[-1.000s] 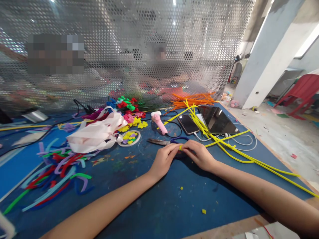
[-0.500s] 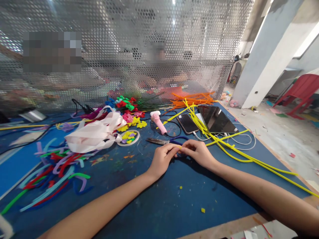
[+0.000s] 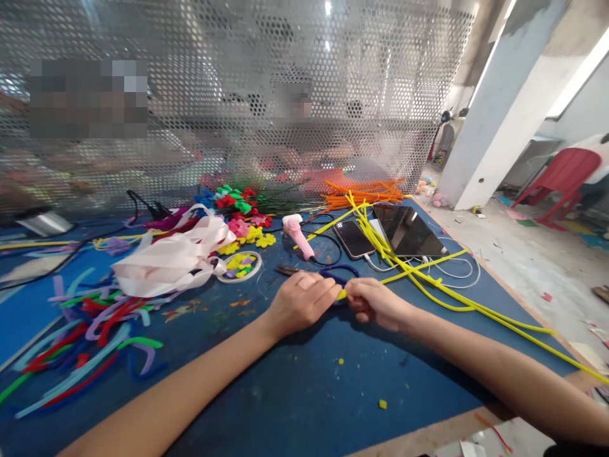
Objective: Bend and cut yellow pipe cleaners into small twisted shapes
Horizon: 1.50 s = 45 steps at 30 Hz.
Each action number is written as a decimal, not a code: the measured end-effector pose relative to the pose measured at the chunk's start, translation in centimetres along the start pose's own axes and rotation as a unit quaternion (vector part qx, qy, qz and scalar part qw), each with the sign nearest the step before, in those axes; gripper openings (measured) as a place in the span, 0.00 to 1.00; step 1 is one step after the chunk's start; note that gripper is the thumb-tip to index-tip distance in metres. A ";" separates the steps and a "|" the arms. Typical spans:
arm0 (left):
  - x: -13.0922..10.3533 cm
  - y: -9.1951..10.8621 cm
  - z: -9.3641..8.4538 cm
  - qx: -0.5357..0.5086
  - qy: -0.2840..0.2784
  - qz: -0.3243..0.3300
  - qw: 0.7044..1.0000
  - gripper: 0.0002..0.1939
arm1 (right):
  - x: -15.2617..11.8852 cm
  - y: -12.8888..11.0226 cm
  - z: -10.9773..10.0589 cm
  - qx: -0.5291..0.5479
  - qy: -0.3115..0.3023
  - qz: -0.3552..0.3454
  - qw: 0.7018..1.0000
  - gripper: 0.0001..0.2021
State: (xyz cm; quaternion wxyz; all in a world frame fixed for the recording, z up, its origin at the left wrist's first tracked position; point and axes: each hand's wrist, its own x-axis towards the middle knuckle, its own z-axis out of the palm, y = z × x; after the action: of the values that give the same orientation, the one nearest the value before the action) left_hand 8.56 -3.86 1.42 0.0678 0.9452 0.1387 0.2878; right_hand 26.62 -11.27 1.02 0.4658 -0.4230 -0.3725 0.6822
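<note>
Over the middle of the blue table, my left hand (image 3: pixel 302 301) and my right hand (image 3: pixel 380 303) meet, both closed. Between their fingertips shows a small yellow pipe cleaner piece (image 3: pixel 342 294), mostly covered by the fingers. Its full shape is hidden. Just behind the hands lie scissors (image 3: pixel 339 271) with blue handles, partly hidden by my left hand. Long yellow pipe cleaners (image 3: pixel 419 273) stretch across the table to the right of my right hand. Two yellow scraps, one a larger scrap (image 3: pixel 383 404), lie on the table in front of me.
A pink glue-gun-like tool (image 3: pixel 299 238), a phone (image 3: pixel 354 239) and a tablet (image 3: pixel 409 230) lie behind. Leftward are white ribbon (image 3: pixel 166 260), a ring of small flowers (image 3: pixel 242 266) and cut colored pipe cleaners (image 3: pixel 95 343). Orange stems (image 3: pixel 364 193) lie near the perforated metal screen (image 3: pixel 214 95).
My left hand has turned knuckles-up and closed more around the yellow piece. My right-hand fingers have curled in, and more yellow shows between the hands. The view has shifted slightly.
</note>
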 end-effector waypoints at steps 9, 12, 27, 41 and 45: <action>0.2 1.2 -0.7 0.199 0.001 0.139 0.970 0.08 | -0.1 -0.6 0.0 0.129 -0.101 0.233 0.958 0.09; 0.3 1.8 -1.0 0.189 0.011 0.141 0.972 0.11 | -0.3 -0.4 0.2 0.119 -0.084 0.199 0.969 0.09; 1.7 4.2 -1.1 -0.174 -0.030 -0.188 0.966 0.13 | -1.6 0.0 2.1 -0.123 0.045 -0.122 0.984 0.08; 1.0 2.4 -1.5 0.245 0.020 0.104 0.964 0.09 | -1.6 -0.9 1.4 -0.178 -0.004 -0.048 0.983 0.09; 0.7 2.2 -1.0 0.276 0.023 0.165 0.946 0.11 | -1.2 -0.4 1.6 0.029 -0.072 0.102 0.992 0.10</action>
State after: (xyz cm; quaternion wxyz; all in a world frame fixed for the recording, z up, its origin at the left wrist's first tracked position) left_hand 9.02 -5.72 3.10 -0.2478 0.9295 0.0565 0.2673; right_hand 25.53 -12.45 2.21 0.3782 -0.3947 -0.3399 0.7653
